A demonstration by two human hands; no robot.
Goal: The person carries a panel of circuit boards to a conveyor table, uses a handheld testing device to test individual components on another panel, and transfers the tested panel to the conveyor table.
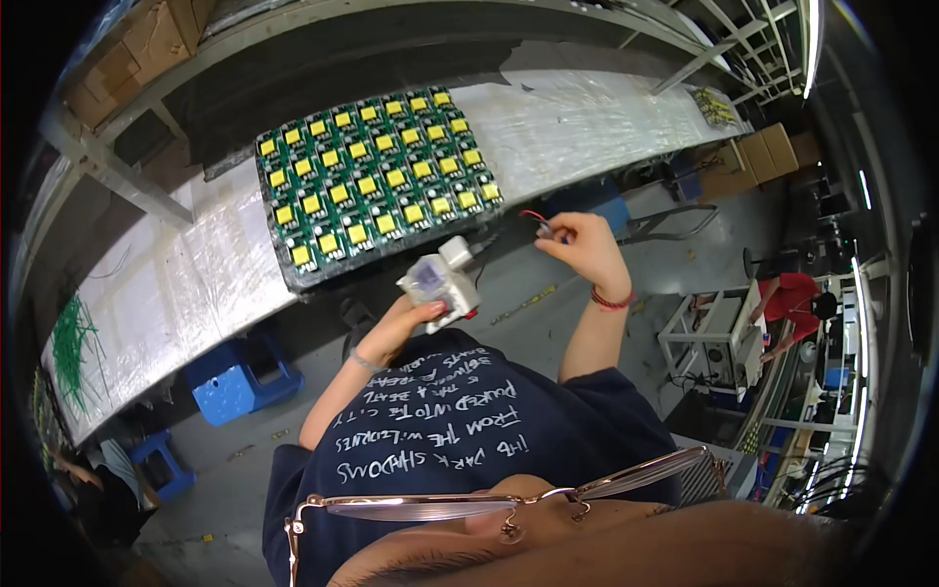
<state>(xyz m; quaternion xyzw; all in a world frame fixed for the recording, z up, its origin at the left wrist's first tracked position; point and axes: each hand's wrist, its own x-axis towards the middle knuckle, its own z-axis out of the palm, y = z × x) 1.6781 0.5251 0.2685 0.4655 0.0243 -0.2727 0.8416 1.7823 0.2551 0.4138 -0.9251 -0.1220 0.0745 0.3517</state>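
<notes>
My left hand (393, 331) is closed around a white plastic device (442, 286) with a greyish window, a block at its upper right and a small red part below. It is held up in front of my chest, near the front edge of the circuit board panel (381, 176). My right hand (589, 252) is raised to the right of it, fingers pinched on a small part with a red wire (531, 213) sticking out. The fingers mostly hide that part. On the panel, green circuit boards stand in rows, each with a yellow component.
The panel lies on a long, plastic-covered bench (577, 127). Green wires (73, 342) lie at its left end. A blue stool (240, 380) stands below the bench. A person in red (790, 298) is beside a cart (704, 333) at the right. Cardboard boxes (768, 152) are beyond.
</notes>
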